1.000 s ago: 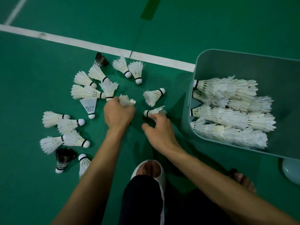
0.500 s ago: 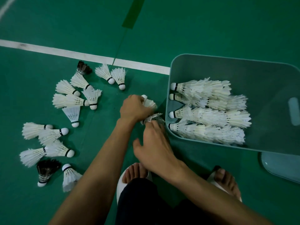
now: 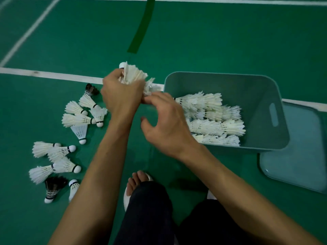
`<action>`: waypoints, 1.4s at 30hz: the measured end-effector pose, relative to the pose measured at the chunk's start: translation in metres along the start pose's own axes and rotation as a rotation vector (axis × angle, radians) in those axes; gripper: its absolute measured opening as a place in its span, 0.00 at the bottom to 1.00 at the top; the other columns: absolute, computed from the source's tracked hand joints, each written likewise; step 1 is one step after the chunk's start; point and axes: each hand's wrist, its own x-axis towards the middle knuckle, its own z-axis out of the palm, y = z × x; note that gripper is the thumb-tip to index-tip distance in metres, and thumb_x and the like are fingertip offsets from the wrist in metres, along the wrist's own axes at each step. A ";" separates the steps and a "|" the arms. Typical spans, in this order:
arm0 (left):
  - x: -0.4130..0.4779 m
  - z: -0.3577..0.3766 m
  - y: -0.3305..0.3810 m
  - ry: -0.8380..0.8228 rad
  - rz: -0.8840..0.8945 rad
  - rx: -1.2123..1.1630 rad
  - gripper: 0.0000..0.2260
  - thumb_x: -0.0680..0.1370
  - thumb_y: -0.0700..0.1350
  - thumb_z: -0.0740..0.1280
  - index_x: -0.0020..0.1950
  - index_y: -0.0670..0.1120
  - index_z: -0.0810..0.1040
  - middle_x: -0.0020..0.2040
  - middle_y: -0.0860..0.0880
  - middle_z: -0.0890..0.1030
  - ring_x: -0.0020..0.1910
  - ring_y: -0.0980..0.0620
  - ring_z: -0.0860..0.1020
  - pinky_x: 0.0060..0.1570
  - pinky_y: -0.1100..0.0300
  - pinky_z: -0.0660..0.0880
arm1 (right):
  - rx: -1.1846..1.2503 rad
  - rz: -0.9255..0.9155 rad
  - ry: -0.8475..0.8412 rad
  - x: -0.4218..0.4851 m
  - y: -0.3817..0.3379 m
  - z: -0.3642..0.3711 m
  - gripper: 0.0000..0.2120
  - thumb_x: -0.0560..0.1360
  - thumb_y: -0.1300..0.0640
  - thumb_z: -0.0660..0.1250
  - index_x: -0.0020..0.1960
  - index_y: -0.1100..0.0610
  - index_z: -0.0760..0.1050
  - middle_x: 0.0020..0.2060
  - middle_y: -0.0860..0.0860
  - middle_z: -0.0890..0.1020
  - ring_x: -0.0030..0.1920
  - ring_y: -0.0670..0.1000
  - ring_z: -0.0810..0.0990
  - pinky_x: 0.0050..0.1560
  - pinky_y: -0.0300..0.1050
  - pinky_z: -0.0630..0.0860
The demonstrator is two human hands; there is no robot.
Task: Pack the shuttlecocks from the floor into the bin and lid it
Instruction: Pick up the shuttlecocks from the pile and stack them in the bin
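Note:
My left hand (image 3: 122, 93) is shut on a bunch of white shuttlecocks (image 3: 131, 74), raised above the floor just left of the teal bin (image 3: 261, 96). My right hand (image 3: 164, 124) hovers beside it with its fingertips touching the feathers of that bunch; whether it grips one is unclear. Rows of white shuttlecocks (image 3: 212, 117) lie stacked inside the bin. Several loose shuttlecocks (image 3: 77, 119) remain scattered on the green floor to the left, among them two dark ones (image 3: 53, 188) (image 3: 91, 89). The bin's lid (image 3: 297, 152) lies flat on the floor to the right of the bin.
My feet in white slippers (image 3: 139, 181) and dark trouser legs are at the bottom centre. White court lines (image 3: 44, 74) cross the green floor behind the shuttlecocks.
My left hand has lifted from the floor with the gathered shuttlecocks and moved up beside the bin. My right hand rose with it. The two shuttlecocks by the line are now hidden or taken.

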 end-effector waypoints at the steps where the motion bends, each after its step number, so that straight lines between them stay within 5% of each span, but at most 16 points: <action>1: -0.007 0.009 0.012 -0.019 0.021 -0.039 0.07 0.63 0.50 0.72 0.38 0.49 0.81 0.30 0.56 0.79 0.30 0.57 0.75 0.32 0.62 0.70 | -0.010 0.004 0.070 0.001 0.005 -0.015 0.15 0.69 0.63 0.72 0.55 0.63 0.83 0.52 0.55 0.85 0.54 0.55 0.81 0.60 0.48 0.77; 6: -0.069 0.066 0.045 -0.191 0.247 0.034 0.09 0.64 0.53 0.73 0.35 0.51 0.77 0.31 0.54 0.78 0.28 0.59 0.72 0.26 0.62 0.65 | -0.021 0.345 0.344 -0.005 0.056 -0.098 0.08 0.71 0.62 0.72 0.46 0.54 0.88 0.42 0.45 0.88 0.44 0.41 0.85 0.54 0.43 0.82; 9: -0.091 0.089 0.043 -0.324 0.291 0.116 0.08 0.65 0.52 0.73 0.36 0.50 0.78 0.31 0.55 0.77 0.28 0.61 0.73 0.25 0.63 0.63 | -0.160 0.573 0.423 -0.004 0.094 -0.135 0.12 0.70 0.64 0.69 0.42 0.50 0.87 0.38 0.44 0.87 0.40 0.43 0.85 0.49 0.43 0.84; 13: -0.098 0.111 0.027 -0.588 0.203 0.266 0.08 0.65 0.50 0.73 0.40 0.48 0.82 0.31 0.54 0.81 0.31 0.55 0.79 0.31 0.61 0.75 | -0.484 0.756 0.408 0.007 0.136 -0.152 0.13 0.70 0.66 0.67 0.46 0.53 0.87 0.45 0.54 0.88 0.48 0.57 0.85 0.50 0.46 0.82; 15: -0.098 0.119 0.019 -0.724 0.177 0.364 0.12 0.63 0.50 0.75 0.39 0.43 0.80 0.29 0.50 0.79 0.29 0.51 0.75 0.32 0.59 0.70 | -0.536 0.783 0.361 0.012 0.150 -0.149 0.12 0.70 0.66 0.68 0.49 0.55 0.86 0.47 0.57 0.87 0.50 0.61 0.84 0.51 0.48 0.81; 17: -0.094 0.123 0.015 -0.898 0.110 0.422 0.15 0.63 0.48 0.78 0.32 0.44 0.73 0.27 0.50 0.72 0.28 0.50 0.69 0.32 0.58 0.67 | -0.517 0.807 0.328 0.017 0.159 -0.142 0.13 0.70 0.66 0.69 0.52 0.58 0.84 0.50 0.58 0.85 0.52 0.61 0.83 0.53 0.48 0.80; 21: -0.080 0.126 0.011 -1.176 -0.108 0.467 0.22 0.65 0.47 0.83 0.27 0.47 0.70 0.20 0.55 0.72 0.27 0.52 0.76 0.31 0.60 0.74 | -0.335 0.915 0.354 0.030 0.175 -0.132 0.12 0.70 0.68 0.69 0.53 0.58 0.78 0.51 0.55 0.81 0.51 0.57 0.80 0.52 0.47 0.78; 26: -0.068 0.132 -0.001 -1.249 -0.111 0.525 0.21 0.67 0.51 0.83 0.29 0.48 0.71 0.24 0.54 0.75 0.29 0.52 0.79 0.35 0.59 0.76 | -0.066 1.034 0.340 0.043 0.192 -0.118 0.07 0.73 0.67 0.65 0.44 0.56 0.77 0.44 0.51 0.81 0.44 0.51 0.78 0.45 0.44 0.75; 31: -0.063 0.136 -0.005 -1.284 -0.176 0.479 0.22 0.69 0.51 0.81 0.30 0.48 0.69 0.18 0.58 0.70 0.19 0.59 0.72 0.27 0.64 0.66 | 0.145 1.125 0.309 0.051 0.198 -0.109 0.05 0.75 0.67 0.60 0.44 0.60 0.74 0.43 0.55 0.78 0.41 0.53 0.76 0.40 0.47 0.73; 34: -0.062 0.139 -0.001 -1.281 -0.198 0.441 0.18 0.69 0.54 0.81 0.34 0.48 0.74 0.23 0.56 0.78 0.24 0.58 0.76 0.29 0.63 0.69 | 0.253 1.161 0.249 0.054 0.195 -0.110 0.08 0.71 0.63 0.65 0.51 0.61 0.76 0.52 0.58 0.82 0.51 0.59 0.81 0.53 0.56 0.81; 37: -0.065 0.143 0.002 -1.284 -0.220 0.406 0.17 0.69 0.58 0.80 0.37 0.48 0.77 0.31 0.53 0.83 0.33 0.56 0.81 0.37 0.61 0.75 | 0.337 1.162 0.207 0.053 0.186 -0.118 0.06 0.69 0.58 0.70 0.44 0.59 0.75 0.39 0.55 0.79 0.41 0.56 0.78 0.46 0.51 0.78; 42: -0.074 0.147 0.009 -1.283 -0.228 0.331 0.18 0.69 0.59 0.79 0.38 0.47 0.79 0.35 0.51 0.83 0.38 0.51 0.81 0.41 0.56 0.77 | 0.059 1.003 0.262 0.036 0.173 -0.134 0.13 0.73 0.53 0.72 0.51 0.61 0.78 0.44 0.56 0.83 0.41 0.50 0.78 0.45 0.49 0.79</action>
